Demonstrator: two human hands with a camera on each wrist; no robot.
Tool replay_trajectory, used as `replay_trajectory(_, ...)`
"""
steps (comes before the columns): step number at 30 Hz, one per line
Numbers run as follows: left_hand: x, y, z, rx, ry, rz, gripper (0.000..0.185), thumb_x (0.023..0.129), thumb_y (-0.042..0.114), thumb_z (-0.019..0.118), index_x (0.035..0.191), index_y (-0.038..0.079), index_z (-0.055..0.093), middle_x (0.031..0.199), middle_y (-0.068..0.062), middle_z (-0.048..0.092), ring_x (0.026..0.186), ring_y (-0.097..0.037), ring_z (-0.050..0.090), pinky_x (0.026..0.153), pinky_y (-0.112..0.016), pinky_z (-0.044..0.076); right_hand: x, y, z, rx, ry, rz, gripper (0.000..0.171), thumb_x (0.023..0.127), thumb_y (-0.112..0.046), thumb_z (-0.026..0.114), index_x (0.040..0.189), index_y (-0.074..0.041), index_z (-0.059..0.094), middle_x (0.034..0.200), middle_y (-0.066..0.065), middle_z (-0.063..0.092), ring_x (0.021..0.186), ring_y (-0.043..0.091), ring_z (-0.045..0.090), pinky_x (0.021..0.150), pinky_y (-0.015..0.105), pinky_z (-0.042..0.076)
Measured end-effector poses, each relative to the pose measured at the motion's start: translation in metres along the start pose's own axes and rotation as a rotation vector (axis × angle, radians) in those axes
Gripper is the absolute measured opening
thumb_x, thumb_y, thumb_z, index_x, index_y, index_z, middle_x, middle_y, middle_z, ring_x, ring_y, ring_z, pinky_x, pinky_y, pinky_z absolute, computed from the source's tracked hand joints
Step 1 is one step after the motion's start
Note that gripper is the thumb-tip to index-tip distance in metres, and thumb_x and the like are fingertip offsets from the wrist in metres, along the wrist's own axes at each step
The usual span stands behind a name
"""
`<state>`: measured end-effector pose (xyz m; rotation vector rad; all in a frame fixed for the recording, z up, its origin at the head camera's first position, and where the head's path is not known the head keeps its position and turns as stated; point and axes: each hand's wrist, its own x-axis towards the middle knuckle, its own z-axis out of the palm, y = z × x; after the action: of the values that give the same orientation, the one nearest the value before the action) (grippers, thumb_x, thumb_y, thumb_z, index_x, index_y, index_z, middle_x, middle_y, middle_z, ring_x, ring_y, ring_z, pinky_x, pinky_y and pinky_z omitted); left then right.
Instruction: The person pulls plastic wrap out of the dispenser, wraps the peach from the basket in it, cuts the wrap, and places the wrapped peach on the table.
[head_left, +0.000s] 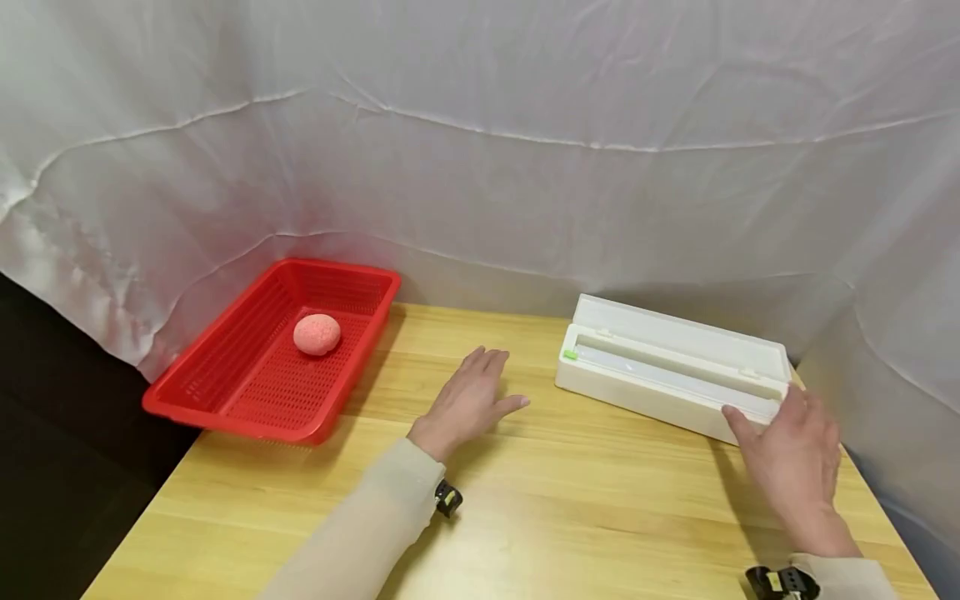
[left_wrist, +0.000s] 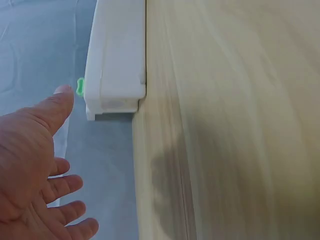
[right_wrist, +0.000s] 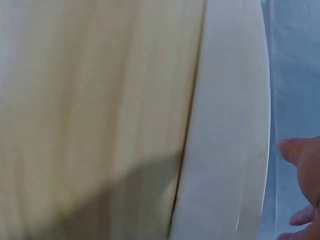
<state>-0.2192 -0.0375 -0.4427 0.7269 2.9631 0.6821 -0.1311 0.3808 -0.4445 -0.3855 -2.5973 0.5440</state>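
A long white dispenser box (head_left: 667, 375) lies open on the wooden table (head_left: 525, 500), lid tipped back, a small green tab (head_left: 571, 354) at its left end. My right hand (head_left: 787, 446) is at the box's right end, fingers straight, thumb against the front edge. My left hand (head_left: 468, 400) rests flat on the table between the box and a red basket (head_left: 255, 379), holding nothing. In the left wrist view the left hand (left_wrist: 42, 170) is spread, and the box's end (left_wrist: 117, 60) and green tab (left_wrist: 80, 86) lie beyond it. The right wrist view shows the box's side (right_wrist: 225, 125) and fingertips (right_wrist: 300, 155).
The red perforated basket sits at the table's back left corner with a pink speckled ball (head_left: 317, 334) inside. A white cloth backdrop (head_left: 480, 142) hangs behind and to the right. The table's left edge drops into a dark area (head_left: 60, 467).
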Motion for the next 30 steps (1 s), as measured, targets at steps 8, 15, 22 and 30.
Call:
replay_trajectory(8,0.028,0.016,0.015,-0.073,-0.077,-0.014,0.078,0.105,0.051,0.061,0.165,0.009,0.032,0.168,-0.012,0.039,0.156,-0.029,0.036,0.127,-0.044,0.031,0.018,0.020,-0.011,0.031,-0.291,0.243,0.105,0.099,-0.059,0.063,0.140,0.030,0.026,0.126,0.053,0.040,0.116,0.068,0.042,0.093,0.072,0.040)
replay_trajectory(15,0.059,0.032,0.027,-0.121,-0.104,-0.032,0.078,0.105,0.042,0.063,0.165,0.005,0.029,0.169,-0.013,0.037,0.156,-0.028,0.036,0.128,-0.040,0.031,0.021,0.022,-0.007,0.053,-0.321,0.293,0.107,0.098,-0.062,0.063,0.146,0.027,0.026,0.132,0.051,0.044,0.118,0.066,0.048,0.090,0.071,0.045)
replay_trajectory(22,0.073,0.047,0.043,-0.257,-0.099,-0.025,0.065,0.106,0.038,0.063,0.159,0.008,0.041,0.151,-0.010,0.059,0.131,-0.022,0.059,0.115,-0.040,0.047,0.017,0.021,-0.002,0.066,-0.301,0.288,0.105,0.098,-0.062,0.064,0.148,0.023,0.029,0.136,0.050,0.044,0.121,0.065,0.047,0.094,0.072,0.043)
replay_trajectory(30,0.069,0.050,0.049,-0.387,-0.010,-0.134,0.064,0.104,0.040,0.063,0.157,0.008,0.046,0.136,-0.010,0.069,0.102,-0.017,0.063,0.098,-0.038,0.055,0.015,0.015,0.000,0.079,-0.326,0.259,0.115,0.098,-0.064,0.063,0.157,0.020,0.012,0.151,0.051,0.030,0.135,0.069,0.034,0.108,0.076,0.033)
